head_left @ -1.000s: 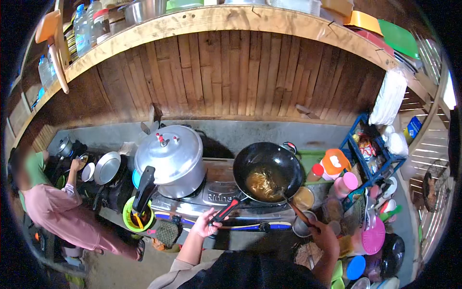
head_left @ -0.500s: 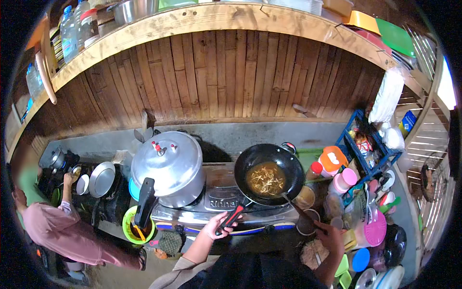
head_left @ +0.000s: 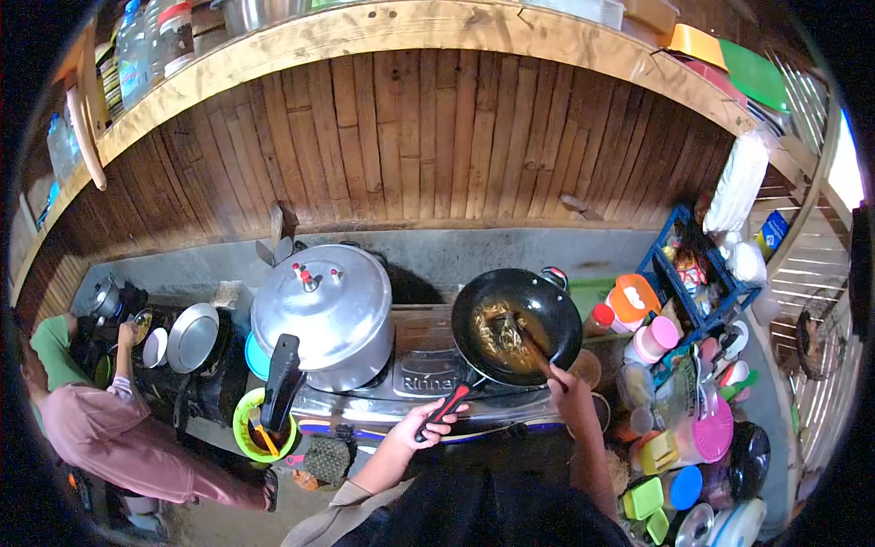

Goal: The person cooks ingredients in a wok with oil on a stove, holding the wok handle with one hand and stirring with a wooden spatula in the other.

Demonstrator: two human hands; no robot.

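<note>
A black wok (head_left: pixel 551 310) sits on the right side of the silver stove (head_left: pixel 424 360), with brownish liquid and pale strips (head_left: pixel 492 342) inside. My left hand (head_left: pixel 428 424) is closed around the wok's red and black handle (head_left: pixel 444 410). The brown handle of a spatula (head_left: pixel 540 357) is in the grip of my right hand (head_left: pixel 572 397), just over the wok's near right rim. The spatula's head is down among the strips. To the left, a large silver pressure cooker (head_left: pixel 324 314) stands lidded on the stove.
At the far left a person in pink (head_left: pixel 109 438) reaches toward small pans (head_left: pixel 193 337). A green bowl (head_left: pixel 251 442) lies left of the stove's front. Jars, lids and containers (head_left: pixel 706 428) crowd the right side, near a blue rack (head_left: pixel 665 264). A wooden shelf (head_left: pixel 410 27) spans the top.
My right hand has moved up and left toward the wok, and the spatula now reaches deeper into the strips. The wok has shifted slightly right in view; my left hand still holds its handle.
</note>
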